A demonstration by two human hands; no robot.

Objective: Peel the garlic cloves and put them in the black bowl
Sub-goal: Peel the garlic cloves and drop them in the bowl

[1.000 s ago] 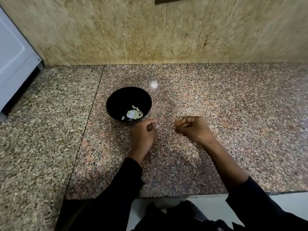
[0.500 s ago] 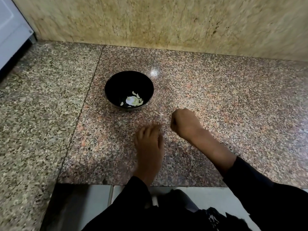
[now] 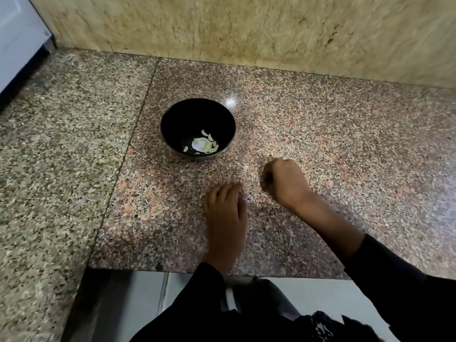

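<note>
A second ago the left hand (image 3: 225,218) was curled beside the black bowl (image 3: 172,114) with something small pinched at its fingertips; now it lies flat on the counter (image 3: 345,144), palm down, fingers straight and close together, drawn back toward the counter's front edge and well clear of the bowl. The right hand (image 3: 283,180) has hardly shifted: it sits as a fist to the right of the left hand, near but apart, and whether it holds anything inside the curl cannot be told. The peeled garlic cloves (image 3: 203,145) lie pale at the bottom of the bowl, looking the same as before. A thin straw-like scrap (image 3: 238,164) rests on the counter between the bowl and the hands; it may be skin or stem. No unpeeled garlic shows anywhere on the stone. Taken together, the flattened left hand suggests sweeping or feeling for leftover bits rather than peeling, so the task looks close to done, unless the fist hides one last clove.
</note>
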